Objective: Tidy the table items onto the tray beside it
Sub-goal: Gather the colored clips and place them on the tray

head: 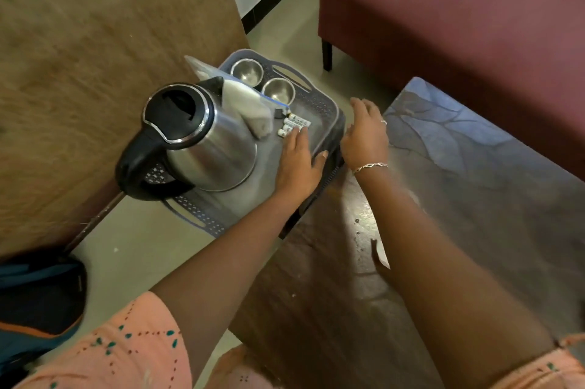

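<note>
Hands settle small batteries on a loaded tray at frame centre

Left hand (299,156) lies flat, fingers together, on the batteries (292,126) beside kettle (202,138); right hand (364,132) hovers, fingers loosely spread, gripping nothing. The batteries look light, hard, prone to roll; pinch mid-body. Tray (319,103): lift by end handles

No text, brand or number can be read anywhere in this view. The small white tubes (292,125) lying on the tray (329,110) carry dark printed marks along their sides, perhaps a label, but they are too small and blurred to make out a single letter. The kettle (202,138) shows bare metal and black plastic with no legible marking. The dark bag (41,300) on the floor has a faint light mark near its edge, also unreadable.
</note>
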